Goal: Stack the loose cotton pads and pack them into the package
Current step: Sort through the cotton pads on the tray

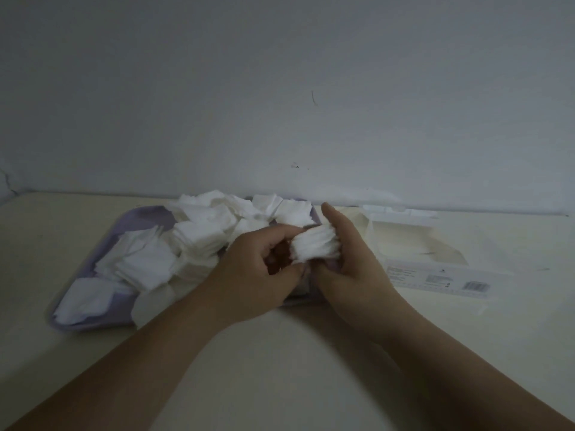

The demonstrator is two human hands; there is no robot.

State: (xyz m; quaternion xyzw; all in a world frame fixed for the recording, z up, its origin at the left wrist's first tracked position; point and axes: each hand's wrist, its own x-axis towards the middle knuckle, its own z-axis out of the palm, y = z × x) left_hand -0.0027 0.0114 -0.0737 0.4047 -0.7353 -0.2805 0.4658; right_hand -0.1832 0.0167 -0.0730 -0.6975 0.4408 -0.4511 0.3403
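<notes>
Stacking in progress: left hand [258,269] and right hand [351,259], fingers curled, clamp a stack of pads [314,244] over the tray [146,217]. Next, likely: square its edges, then move it right into the package [413,244].

Table [280,362] bare at lower centre and far left: open passage. Tray [146,216], centre-left, heaped with loose pads [199,241]. Left hand [258,275] and right hand [351,265], gripping a pad stack [314,247], block mid-frame. Package [407,244] fills the right. Wall [280,88] close behind.
</notes>
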